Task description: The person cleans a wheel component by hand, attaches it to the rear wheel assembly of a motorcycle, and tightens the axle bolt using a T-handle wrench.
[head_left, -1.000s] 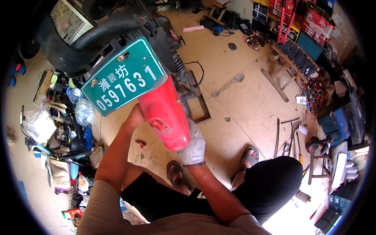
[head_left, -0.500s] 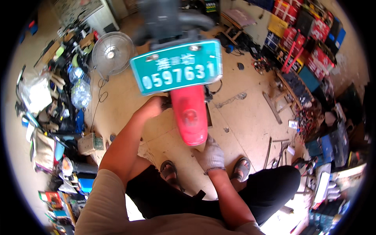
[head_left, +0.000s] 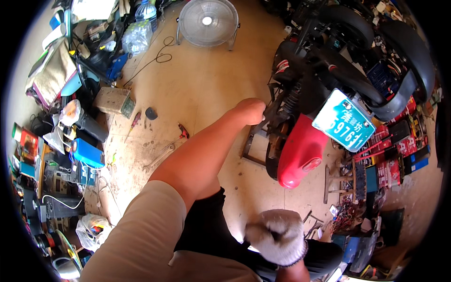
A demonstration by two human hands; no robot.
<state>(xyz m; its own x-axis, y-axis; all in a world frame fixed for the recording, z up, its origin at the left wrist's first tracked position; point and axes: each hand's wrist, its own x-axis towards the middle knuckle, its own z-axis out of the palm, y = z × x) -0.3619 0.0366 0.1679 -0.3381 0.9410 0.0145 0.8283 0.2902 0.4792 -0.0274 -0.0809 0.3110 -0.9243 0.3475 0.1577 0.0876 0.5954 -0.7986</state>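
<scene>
A two-wheeler with a red rear mudguard (head_left: 303,150) and a teal licence plate (head_left: 344,121) stands right of the middle, its rear toward me. My bare left hand (head_left: 251,111) is closed beside the rear wheel (head_left: 273,155), just below the coil spring (head_left: 293,96). Its fingers face away, so what they grip is hidden. Close to my body, apart from the vehicle, my right hand (head_left: 278,234) wears a pale knitted glove. Its fingers are curled in, and I cannot make out whether anything is inside.
On the floor to the left lie a wrench (head_left: 159,157), a red-handled tool (head_left: 182,131) and a screwdriver (head_left: 136,120). A floor fan (head_left: 208,21) stands at the back. Clutter lines the left side, with a blue box (head_left: 88,152). Stacked red boxes (head_left: 390,171) are at the right.
My view has swung left, so the vehicle now appears farther right. My right hand has come away from below the mudguard toward my body. My left hand stays beside the rear wheel.
</scene>
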